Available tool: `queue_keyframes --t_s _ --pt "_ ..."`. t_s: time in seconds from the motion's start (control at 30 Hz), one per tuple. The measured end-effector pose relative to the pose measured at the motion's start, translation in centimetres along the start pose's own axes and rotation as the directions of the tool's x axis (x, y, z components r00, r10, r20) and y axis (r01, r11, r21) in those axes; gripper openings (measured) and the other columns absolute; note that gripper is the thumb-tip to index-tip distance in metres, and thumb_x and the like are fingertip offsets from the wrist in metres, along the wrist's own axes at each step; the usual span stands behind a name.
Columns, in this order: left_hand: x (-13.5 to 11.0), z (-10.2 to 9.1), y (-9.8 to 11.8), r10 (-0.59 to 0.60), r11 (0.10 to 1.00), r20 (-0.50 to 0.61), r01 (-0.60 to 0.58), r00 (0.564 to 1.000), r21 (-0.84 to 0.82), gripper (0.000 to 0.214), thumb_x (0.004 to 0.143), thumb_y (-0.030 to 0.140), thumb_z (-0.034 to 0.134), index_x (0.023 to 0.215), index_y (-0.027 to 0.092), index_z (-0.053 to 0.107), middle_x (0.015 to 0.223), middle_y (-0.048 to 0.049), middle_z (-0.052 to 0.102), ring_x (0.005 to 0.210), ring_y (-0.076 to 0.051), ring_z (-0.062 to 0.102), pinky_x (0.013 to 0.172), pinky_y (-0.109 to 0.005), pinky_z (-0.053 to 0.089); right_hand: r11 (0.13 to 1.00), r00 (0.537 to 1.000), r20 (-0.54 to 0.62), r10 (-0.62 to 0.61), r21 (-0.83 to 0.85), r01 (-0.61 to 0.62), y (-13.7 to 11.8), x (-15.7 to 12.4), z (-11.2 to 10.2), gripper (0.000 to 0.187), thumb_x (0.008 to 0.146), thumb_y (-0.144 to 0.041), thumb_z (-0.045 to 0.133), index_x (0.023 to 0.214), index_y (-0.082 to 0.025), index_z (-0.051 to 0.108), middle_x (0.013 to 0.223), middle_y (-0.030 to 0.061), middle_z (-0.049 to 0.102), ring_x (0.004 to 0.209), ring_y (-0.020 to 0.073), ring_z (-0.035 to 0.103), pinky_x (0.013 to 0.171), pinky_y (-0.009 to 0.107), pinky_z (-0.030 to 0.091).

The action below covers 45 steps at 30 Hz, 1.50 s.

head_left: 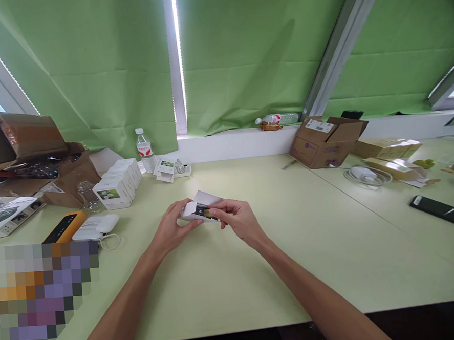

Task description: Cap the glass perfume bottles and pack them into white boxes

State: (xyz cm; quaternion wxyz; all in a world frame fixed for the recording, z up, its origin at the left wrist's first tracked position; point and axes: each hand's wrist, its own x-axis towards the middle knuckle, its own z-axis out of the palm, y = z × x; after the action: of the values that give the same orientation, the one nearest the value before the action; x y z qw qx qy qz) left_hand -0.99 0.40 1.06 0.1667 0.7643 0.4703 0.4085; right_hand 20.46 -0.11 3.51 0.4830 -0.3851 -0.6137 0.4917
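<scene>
Above the middle of the table, my left hand (172, 225) grips a small white cardboard box (189, 210) from its left side, thumb along the near edge. The box lies tilted with its flap (206, 198) up and its open end towards the right. In the opening shows a small dark item with a yellowish part (202, 212); its kind is too small to make out. My right hand (241, 221) pinches this item at the open end, the thumb on top and the other fingers partly hidden behind.
White boxes (115, 191) stand in a row at left, near a water bottle (145, 150) and an orange-and-black device (65, 228). A cardboard carton (318, 146), a coiled white cable (368, 175) and a black flat object (445, 212) lie at right. Green blinds (243, 61) hang behind.
</scene>
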Motion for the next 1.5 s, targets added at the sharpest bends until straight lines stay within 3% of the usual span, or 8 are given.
queue_keyframes --t_s 0.23,0.6,0.97,1.5 --pt "0.0 -0.1 0.1 -0.003 1.0 0.008 0.003 1.0 0.003 0.049 0.079 0.047 0.065 0.121 0.025 0.053 0.118 -0.0069 0.062 0.109 -0.023 0.057 0.091 -0.035 0.047 1.0 0.997 0.078 -0.007 -0.017 0.008 0.3 0.1 -0.7 0.033 0.079 -0.047 0.066 0.092 -0.017 0.074 0.082 0.0054 0.068 0.061 0.0124 0.054 0.058 0.03 0.05" --pt "0.0 0.0 0.2 0.026 0.999 -0.004 -0.026 1.0 0.023 0.047 0.079 0.047 0.066 0.118 0.024 0.053 0.116 -0.006 0.062 0.105 -0.022 0.058 0.088 -0.035 0.047 0.998 1.0 -0.007 -0.02 -0.057 0.019 0.6 0.1 -0.1 0.029 0.076 -0.045 0.069 0.077 -0.016 0.068 0.075 0.0036 0.067 0.06 0.0121 0.054 0.056 0.027 0.046" --pt "-0.1 0.0 0.6 0.035 0.999 -0.009 -0.034 0.999 0.035 0.046 0.078 0.046 0.068 0.116 0.025 0.055 0.111 -0.0063 0.063 0.101 -0.022 0.059 0.084 -0.035 0.05 0.991 0.997 0.077 -0.011 -0.132 0.021 -0.5 -0.1 -0.6 0.025 0.077 -0.042 0.067 0.079 -0.017 0.067 0.08 0.004 0.066 0.065 0.0138 0.055 0.057 0.028 0.048" --pt "-0.1 -0.1 0.9 0.024 1.0 0.017 -0.024 1.0 0.011 0.046 0.078 0.047 0.067 0.117 0.025 0.055 0.113 -0.0063 0.062 0.105 -0.023 0.058 0.084 -0.035 0.05 0.951 0.992 -0.079 -0.1 -0.3 0.072 0.5 -0.6 0.9 0.031 0.077 -0.049 0.067 0.073 -0.018 0.066 0.065 0.0015 0.061 0.055 0.0134 0.051 0.05 0.027 0.037"
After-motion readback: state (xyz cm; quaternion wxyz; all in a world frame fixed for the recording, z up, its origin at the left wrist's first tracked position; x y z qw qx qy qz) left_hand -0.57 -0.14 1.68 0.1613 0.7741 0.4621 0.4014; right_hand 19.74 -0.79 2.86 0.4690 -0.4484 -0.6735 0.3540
